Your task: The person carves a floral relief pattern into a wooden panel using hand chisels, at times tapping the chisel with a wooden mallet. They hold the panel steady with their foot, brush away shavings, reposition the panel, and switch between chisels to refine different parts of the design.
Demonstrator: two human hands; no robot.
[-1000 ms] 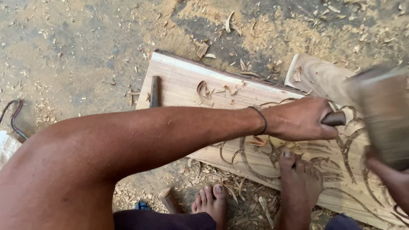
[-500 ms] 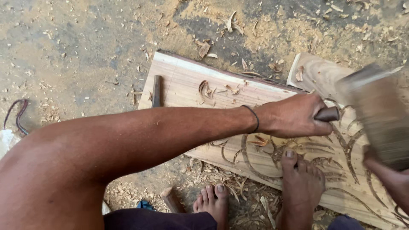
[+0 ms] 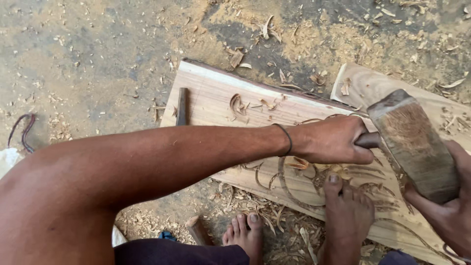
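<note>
Left hand (image 3: 333, 140) of mine is wrapped tight around the dark handle of a chisel (image 3: 367, 140), fingers curled shut on it, the blade end hidden under my fist against the wood. Right hand (image 3: 449, 211) grips a heavy wooden mallet (image 3: 417, 145), whose worn brown face sits right behind the chisel's butt, touching it or nearly so; I cannot tell which.

Closest to me are my two bare feet. One foot (image 3: 348, 216) presses down on the near edge of the carved plank (image 3: 221, 93), toes just below my chisel hand; the other foot (image 3: 244, 233) rests on the ground among shavings. The plank lies flat on the dirt floor (image 3: 88, 59), with curling scroll lines cut into its near half and bare smooth wood farther out. A second chisel (image 3: 182, 105), dark and slim, lies loose across the plank's far left corner. Beyond it, a second board (image 3: 365, 83) pokes out from under the mallet.

As I judge it, a glancing mallet blow could slide off the handle onto my knuckles. If the blade skips out of its groove, it may score the pattern, or run toward my toes, which sit very near the cut. Loose curls underfoot could let the plank shift.

Counted: two hands, two feet, two chisels, one mallet, two boards, one cord (image 3: 22, 130) at the far left.
</note>
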